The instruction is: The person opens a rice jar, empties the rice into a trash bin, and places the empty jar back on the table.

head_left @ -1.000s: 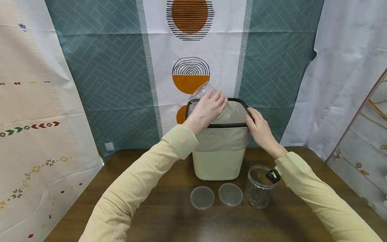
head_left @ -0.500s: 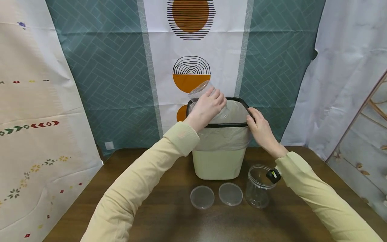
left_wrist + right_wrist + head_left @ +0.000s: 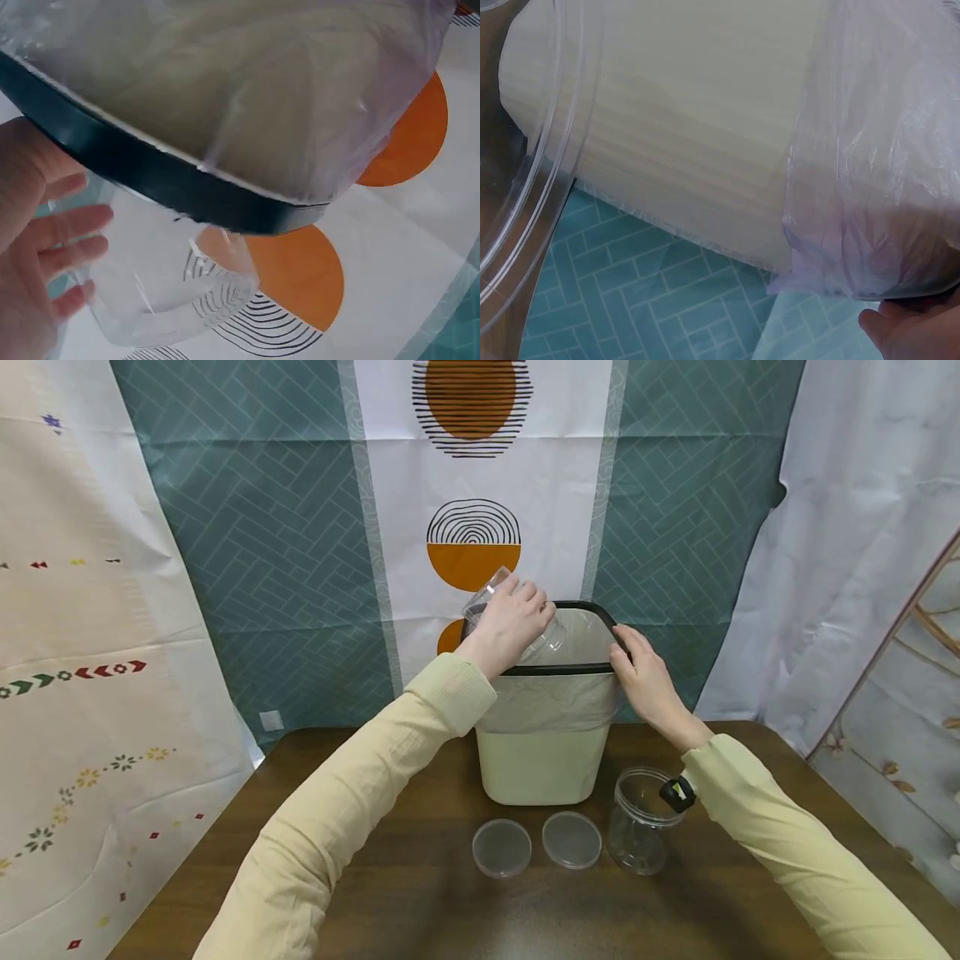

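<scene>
My left hand (image 3: pixel 512 625) grips a clear plastic jar (image 3: pixel 165 285), its fingers round the side. The jar is tilted over the left part of a pale trash bin (image 3: pixel 543 770), with its mouth end down inside the rim. In the left wrist view the jar's closed end shows past the bin's black rim (image 3: pixel 180 184), and I see nothing inside it. My right hand (image 3: pixel 648 685) holds the bin's right rim, thumb at the front side. A thin clear liner (image 3: pixel 547 706) is folded over the rim. What lies inside the bin is hidden.
A second clear jar (image 3: pixel 637 839), without a lid, stands upright at the bin's front right, below the right wrist. Two clear round lids (image 3: pixel 502 848) lie side by side on the brown table (image 3: pixel 405 893). Hanging cloths surround the table's back and sides.
My left hand has shifted slightly left and turned, so the jar's closed end has come a little lower. The right hand stays on the rim.
</scene>
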{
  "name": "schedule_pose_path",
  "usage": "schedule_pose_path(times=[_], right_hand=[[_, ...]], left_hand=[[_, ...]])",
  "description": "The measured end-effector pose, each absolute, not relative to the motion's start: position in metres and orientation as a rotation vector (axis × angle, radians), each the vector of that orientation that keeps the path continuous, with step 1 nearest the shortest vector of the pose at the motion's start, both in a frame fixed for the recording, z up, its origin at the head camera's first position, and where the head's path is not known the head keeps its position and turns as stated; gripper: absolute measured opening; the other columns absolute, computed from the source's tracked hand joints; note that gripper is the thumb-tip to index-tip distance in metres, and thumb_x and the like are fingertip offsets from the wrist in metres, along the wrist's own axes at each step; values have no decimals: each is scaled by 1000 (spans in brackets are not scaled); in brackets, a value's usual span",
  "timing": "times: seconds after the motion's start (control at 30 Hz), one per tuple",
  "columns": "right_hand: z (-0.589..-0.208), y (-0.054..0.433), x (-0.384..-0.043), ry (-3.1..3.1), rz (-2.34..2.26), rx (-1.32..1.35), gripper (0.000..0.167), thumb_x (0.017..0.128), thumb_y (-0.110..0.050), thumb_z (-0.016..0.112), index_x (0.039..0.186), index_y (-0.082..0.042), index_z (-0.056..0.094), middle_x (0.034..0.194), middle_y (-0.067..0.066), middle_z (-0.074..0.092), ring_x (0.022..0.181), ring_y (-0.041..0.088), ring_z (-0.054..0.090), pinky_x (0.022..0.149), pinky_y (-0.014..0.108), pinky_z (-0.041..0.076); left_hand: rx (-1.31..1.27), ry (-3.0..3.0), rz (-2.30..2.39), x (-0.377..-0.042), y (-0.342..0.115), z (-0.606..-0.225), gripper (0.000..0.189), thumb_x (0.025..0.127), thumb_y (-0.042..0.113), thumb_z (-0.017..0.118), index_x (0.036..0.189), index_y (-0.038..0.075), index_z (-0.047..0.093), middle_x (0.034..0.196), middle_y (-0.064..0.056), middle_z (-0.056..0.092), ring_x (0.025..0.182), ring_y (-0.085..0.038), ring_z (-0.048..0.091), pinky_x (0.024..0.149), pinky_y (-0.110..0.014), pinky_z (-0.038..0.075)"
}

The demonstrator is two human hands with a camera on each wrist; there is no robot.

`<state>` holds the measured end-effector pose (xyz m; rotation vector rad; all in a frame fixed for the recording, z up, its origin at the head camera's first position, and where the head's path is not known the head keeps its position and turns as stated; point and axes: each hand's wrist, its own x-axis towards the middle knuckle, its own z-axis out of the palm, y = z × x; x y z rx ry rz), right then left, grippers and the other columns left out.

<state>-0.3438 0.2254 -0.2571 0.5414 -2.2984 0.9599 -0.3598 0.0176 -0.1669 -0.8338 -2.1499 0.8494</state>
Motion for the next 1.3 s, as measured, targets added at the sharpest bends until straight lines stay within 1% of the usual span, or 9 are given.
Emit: schedule_pose_path(times=[0.13, 0.2, 0.33, 0.47, 0.67, 1.0, 1.07, 1.23, 1.3], right_hand=[[-257, 225, -344, -2298, 957, 542, 53, 97, -29, 30, 135, 8, 31, 139, 24, 27, 127, 36, 24, 99, 49, 20], [-257, 225, -345, -2294, 956, 544, 54, 97, -30, 30, 134, 8, 32, 138, 24, 27, 126, 36, 24, 99, 49, 20], [-255, 226, -345, -2286, 957, 545, 54, 96, -29, 30, 134, 9, 32, 139, 24, 27, 126, 36, 24, 99, 48, 20], [-255, 225, -344, -2292, 963, 542, 52, 96, -27, 31, 134, 9, 32, 139, 24, 27, 126, 36, 24, 99, 49, 20], [-255, 224, -343, -2292, 970, 549, 52, 97, -27, 31, 134, 9, 32, 138, 24, 27, 126, 36, 24, 99, 48, 20], [-257, 225, -344, -2291, 962, 546, 54, 97, -30, 31, 134, 9, 32, 138, 24, 27, 127, 36, 23, 99, 48, 19], [-257, 226, -345, -2285, 953, 541, 53, 96, -29, 32, 134, 9, 33, 138, 24, 28, 126, 36, 24, 99, 48, 20], [-257, 225, -345, -2288, 958, 539, 52, 96, -27, 32, 134, 9, 33, 138, 24, 28, 126, 36, 25, 98, 49, 21], [-257, 225, -344, -2291, 964, 542, 52, 96, -27, 32, 134, 8, 32, 138, 23, 28, 126, 36, 24, 98, 49, 21]], left_hand=[[-803, -2007, 1087, -361, 18, -167, 36, 94, 3, 42, 130, 7, 46, 125, -10, 46, 111, -28, 38, 94, -38, 23], [-799, -1921, 1200, -362, 18, -166, 36, 95, 0, 38, 130, 8, 46, 128, -11, 45, 114, -28, 35, 95, -39, 20], [-793, -1888, 1288, -362, 19, -166, 37, 95, -1, 37, 130, 8, 47, 131, -10, 43, 120, -28, 32, 99, -37, 15], [-831, -1885, 1288, -356, 21, -167, 38, 95, 1, 40, 131, 8, 45, 133, -10, 41, 122, -28, 29, 102, -37, 11], [-826, -1877, 1222, -358, 16, -169, 39, 94, -1, 41, 130, 12, 47, 131, -8, 42, 121, -26, 31, 102, -37, 13], [-861, -1865, 1162, -361, 10, -173, 39, 93, 0, 42, 130, 12, 46, 130, -9, 43, 119, -27, 33, 99, -38, 17], [-885, -1874, 1111, -361, 8, -173, 40, 91, 0, 46, 130, 11, 46, 129, -10, 43, 117, -27, 33, 99, -38, 18], [-935, -1882, 870, -361, 0, -173, 43, 84, 0, 57, 125, 10, 49, 118, -10, 47, 108, -25, 38, 97, -36, 22], [-939, -1869, 799, -362, -3, -173, 42, 83, 0, 58, 124, 9, 50, 115, -9, 48, 106, -25, 39, 96, -35, 24]])
